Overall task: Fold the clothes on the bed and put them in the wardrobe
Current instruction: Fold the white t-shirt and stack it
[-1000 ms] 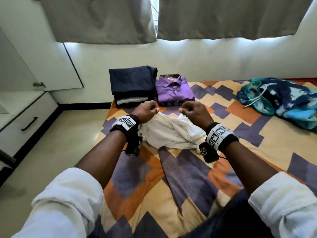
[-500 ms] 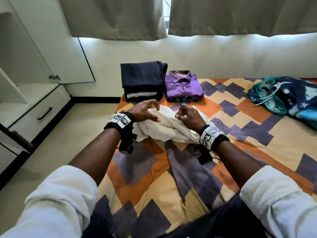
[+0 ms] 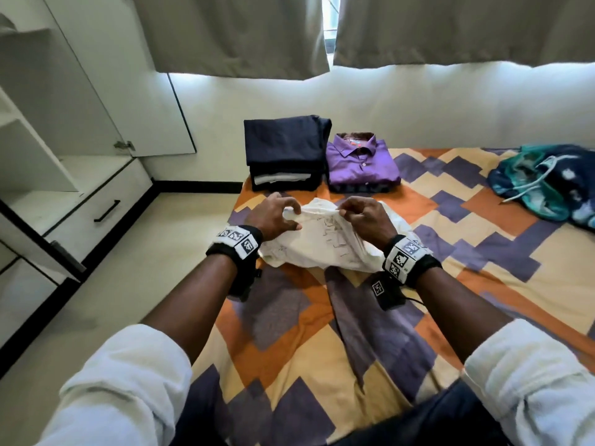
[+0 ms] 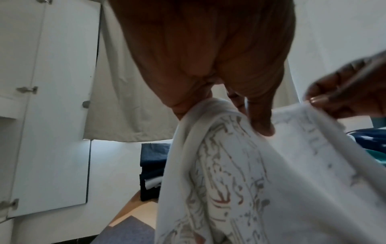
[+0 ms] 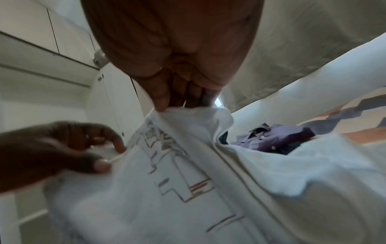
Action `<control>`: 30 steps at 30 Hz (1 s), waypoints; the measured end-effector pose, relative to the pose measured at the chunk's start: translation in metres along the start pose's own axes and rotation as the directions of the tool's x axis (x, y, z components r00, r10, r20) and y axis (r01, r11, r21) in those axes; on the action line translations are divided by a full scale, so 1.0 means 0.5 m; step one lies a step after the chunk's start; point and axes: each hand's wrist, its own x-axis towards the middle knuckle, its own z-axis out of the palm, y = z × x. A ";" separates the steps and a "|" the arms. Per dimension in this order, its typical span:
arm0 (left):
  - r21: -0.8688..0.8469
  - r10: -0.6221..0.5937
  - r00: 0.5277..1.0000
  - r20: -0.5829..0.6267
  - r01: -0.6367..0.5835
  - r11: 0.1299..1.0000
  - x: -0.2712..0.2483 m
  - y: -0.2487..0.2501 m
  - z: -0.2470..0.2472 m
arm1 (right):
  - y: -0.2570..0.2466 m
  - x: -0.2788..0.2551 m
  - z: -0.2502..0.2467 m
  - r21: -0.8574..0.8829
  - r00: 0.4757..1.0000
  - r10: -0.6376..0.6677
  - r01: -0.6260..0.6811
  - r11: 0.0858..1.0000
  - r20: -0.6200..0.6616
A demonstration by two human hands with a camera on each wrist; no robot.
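While both hands work above the near-left part of the bed (image 3: 483,252), the left hand (image 3: 273,217) curls its thumb and fingers round the left end of the raised top edge of a white printed shirt (image 3: 325,243), and the right hand (image 3: 363,217) pinches the same edge a little to the right, thumb against fingertips. In the left wrist view the fingers (image 4: 261,122) press into the cloth from above while the cloth bunches up against the palm; in the right wrist view the thumb and fingers close on a gathered ridge of the fabric. The shirt is stretched between the two hands at its top and hangs down from them, its lower folds lying crumpled on the patterned bedspread between and under the wrists, which wear black bands with square markers. Just beyond the hands, at the far edge of the bed, sits a folded stack of dark navy clothes (image 3: 286,152) with a white layer showing in it, and touching its right side a folded purple shirt (image 3: 360,162). Well apart on the far right of the bed lies an unfolded blue and teal garment (image 3: 544,185). To the left stands the open white wardrobe (image 3: 64,175) with shelves and a drawer with a black handle. Grey curtains (image 3: 238,33) hang above the wall behind.
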 end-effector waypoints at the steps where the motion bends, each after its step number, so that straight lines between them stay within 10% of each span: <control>1: -0.003 0.004 0.999 -0.041 -0.004 1.000 0.005 0.002 0.003 | -0.013 0.008 -0.015 0.013 1.000 -0.018 0.018 1.000 -0.018; 8: -0.057 0.123 0.906 -0.406 -0.160 0.986 0.049 0.071 -0.011 | -0.092 0.043 -0.120 -0.100 0.997 -0.055 0.048 0.994 -0.060; 17: -0.441 0.116 0.940 -0.322 -0.257 0.860 0.138 0.219 -0.213 | -0.235 0.148 -0.324 -0.573 0.944 -0.331 0.268 0.774 -0.006; 23: 0.061 0.203 0.933 -0.298 -0.194 0.979 0.175 0.217 -0.327 | -0.325 0.197 -0.445 -0.679 0.907 -0.373 0.150 0.719 -0.194; 30: 0.086 0.053 0.833 -0.551 -0.006 0.996 0.157 0.152 -0.355 | -0.268 0.181 -0.488 -0.646 0.933 -0.239 0.010 0.763 -0.268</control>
